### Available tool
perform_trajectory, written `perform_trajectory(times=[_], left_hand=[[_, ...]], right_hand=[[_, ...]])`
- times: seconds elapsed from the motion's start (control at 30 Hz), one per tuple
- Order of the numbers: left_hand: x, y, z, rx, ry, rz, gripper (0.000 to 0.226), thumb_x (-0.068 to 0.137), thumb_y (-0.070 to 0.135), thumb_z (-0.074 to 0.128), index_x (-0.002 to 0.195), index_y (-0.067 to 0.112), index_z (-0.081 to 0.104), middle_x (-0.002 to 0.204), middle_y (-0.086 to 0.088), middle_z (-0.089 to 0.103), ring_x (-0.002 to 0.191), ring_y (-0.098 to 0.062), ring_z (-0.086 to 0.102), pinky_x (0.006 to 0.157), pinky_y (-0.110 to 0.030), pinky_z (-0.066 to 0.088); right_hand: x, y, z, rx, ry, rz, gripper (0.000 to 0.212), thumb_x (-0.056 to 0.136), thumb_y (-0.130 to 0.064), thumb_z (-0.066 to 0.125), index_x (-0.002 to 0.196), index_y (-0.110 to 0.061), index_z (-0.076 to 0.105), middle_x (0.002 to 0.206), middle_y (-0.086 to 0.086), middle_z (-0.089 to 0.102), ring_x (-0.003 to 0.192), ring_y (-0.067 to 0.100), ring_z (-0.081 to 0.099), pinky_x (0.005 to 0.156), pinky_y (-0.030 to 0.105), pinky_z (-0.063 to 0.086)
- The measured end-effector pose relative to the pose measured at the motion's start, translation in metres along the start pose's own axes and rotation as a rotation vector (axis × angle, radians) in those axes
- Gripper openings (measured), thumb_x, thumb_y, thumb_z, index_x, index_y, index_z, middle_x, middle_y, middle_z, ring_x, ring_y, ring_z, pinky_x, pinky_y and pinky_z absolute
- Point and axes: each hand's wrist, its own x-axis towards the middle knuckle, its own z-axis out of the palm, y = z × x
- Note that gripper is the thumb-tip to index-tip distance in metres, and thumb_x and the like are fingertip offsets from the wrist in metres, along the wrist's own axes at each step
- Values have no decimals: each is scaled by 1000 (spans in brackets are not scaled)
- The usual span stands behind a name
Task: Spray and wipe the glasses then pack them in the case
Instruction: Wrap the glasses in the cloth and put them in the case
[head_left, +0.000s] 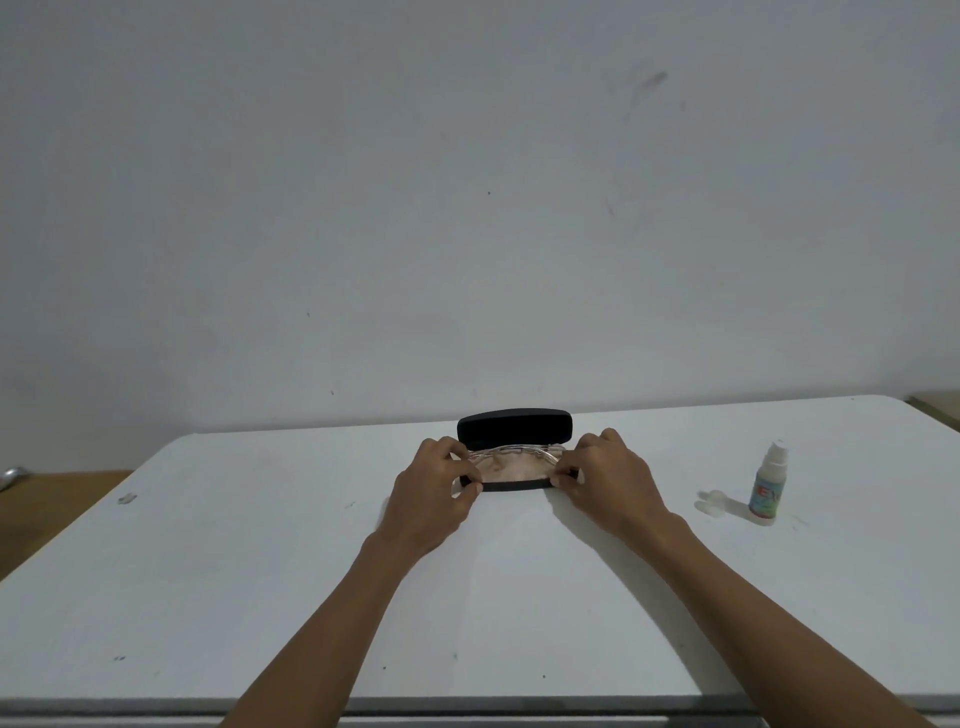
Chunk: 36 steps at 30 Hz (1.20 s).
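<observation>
A black case lay open near the far middle of the white table, its lid standing up behind the tray. The glasses sat in the tray on a pale, brownish cloth; only the thin metal frame along the top was clear, and the lenses were too faint against the cloth to make out.

The left hand was at the case's left end, its fingers curled and pinching there, thumb low on the case's front edge. Whether those fingers held the frame, the cloth or the case rim could not be told, since the knuckles covered that corner. The right hand mirrored it at the right end, fingertips curled in on the frame's end and the case edge, and that contact was hidden the same way.

Well to the right stood a small spray bottle, upright, its label only partly readable. Just beside it on the left lay its clear cap, hard to see against the white surface. A small dark scrap lay near the table's left edge. The table's near edge was cut off at the bottom of the view.
</observation>
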Motion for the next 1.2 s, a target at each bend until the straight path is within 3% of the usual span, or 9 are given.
perform_trajectory(times=[0.13,0.27,0.77,0.9,1.03,1.13,1.2], left_hand=[[0,1,-2,-29,1,-28,5,89,29,72,88,30,77,106,19,57,102,-3,47,69,-26,47],[0,0,-2,-39,19,-51,3,87,31,74,85,29,76,104,18,58,102,-5,48,69,-30,50],[-3,0,-1,137,22,-14,14,94,40,64,94,28,72,108,12,58,107,-10,48,64,-27,42],[-4,-2,-1,123,28,1,12,93,38,65,96,29,74,107,13,57,107,-10,49,63,-27,42],[-4,-4,-8,141,110,25,10,89,29,69,84,24,75,99,14,60,98,-11,53,58,-29,46],[3,-3,-11,65,170,-96,14,88,31,67,76,25,68,95,16,60,93,-9,53,64,-30,46],[15,-2,-14,-120,184,-256,16,89,42,69,80,29,67,92,15,64,88,-9,57,69,-30,47]], right_hand=[[-3,1,2,9,14,1,21,97,-36,61,108,-35,79,102,-6,65,106,21,49,70,30,38],[-4,3,2,29,88,8,18,96,-35,65,107,-31,79,98,-6,69,103,22,52,66,30,40],[-8,-1,-1,-49,-13,72,25,95,-42,56,109,-39,78,97,-4,61,107,22,49,69,30,34],[-9,1,-2,6,-7,93,23,95,-44,58,105,-38,78,95,-5,61,105,20,50,68,31,41],[-6,3,-2,95,98,129,20,96,-39,60,103,-31,77,93,-7,67,102,20,57,66,31,41],[4,2,-4,291,199,210,25,96,-42,64,116,-29,71,97,-7,69,103,19,61,72,32,43],[16,2,-6,479,199,283,38,95,-46,65,129,-29,67,107,-4,71,104,20,64,81,34,48]])
